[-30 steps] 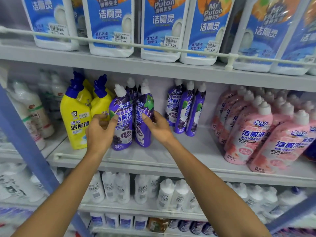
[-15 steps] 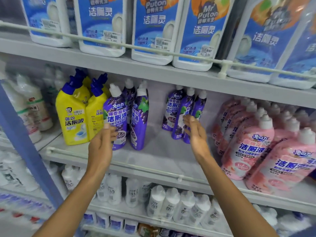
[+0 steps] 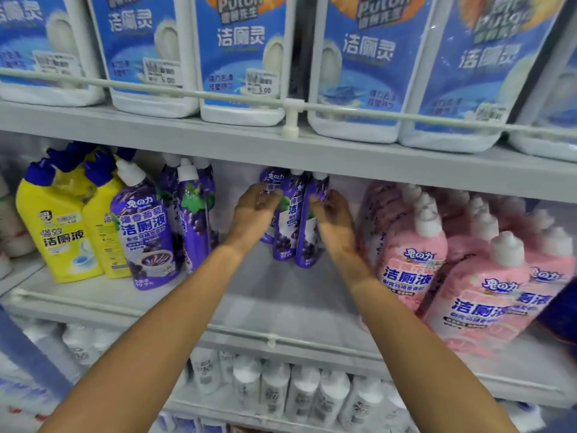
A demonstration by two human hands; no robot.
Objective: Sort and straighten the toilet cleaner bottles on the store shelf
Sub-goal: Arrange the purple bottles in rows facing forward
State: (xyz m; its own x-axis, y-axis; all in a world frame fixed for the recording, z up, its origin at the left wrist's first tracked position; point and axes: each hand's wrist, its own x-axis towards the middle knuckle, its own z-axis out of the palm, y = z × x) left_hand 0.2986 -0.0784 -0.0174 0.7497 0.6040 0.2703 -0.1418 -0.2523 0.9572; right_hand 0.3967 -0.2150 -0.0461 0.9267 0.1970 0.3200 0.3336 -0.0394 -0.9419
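Three purple toilet cleaner bottles (image 3: 292,220) stand close together at the back of the middle shelf (image 3: 281,304). My left hand (image 3: 254,210) reaches in from the left, its fingers curled round the leftmost of them. On the other side, my right hand (image 3: 334,214) lies with its fingers against the rightmost bottle. Further left, a second purple group (image 3: 146,232) stands nearer the front, one bottle facing forward and others behind it. Motion blur hides the exact finger positions.
Yellow bottles with blue caps (image 3: 59,226) stand at the far left, and leaning pink bottles (image 3: 412,264) crowd the right. Large blue-and-white bottles (image 3: 240,57) fill the top shelf behind a rail. Small white bottles (image 3: 299,392) line the lower shelf. A low rail (image 3: 271,342) edges the middle shelf.
Both hands left the left purple group and moved right and deeper to the three back purple bottles. The view has shifted right and closer.
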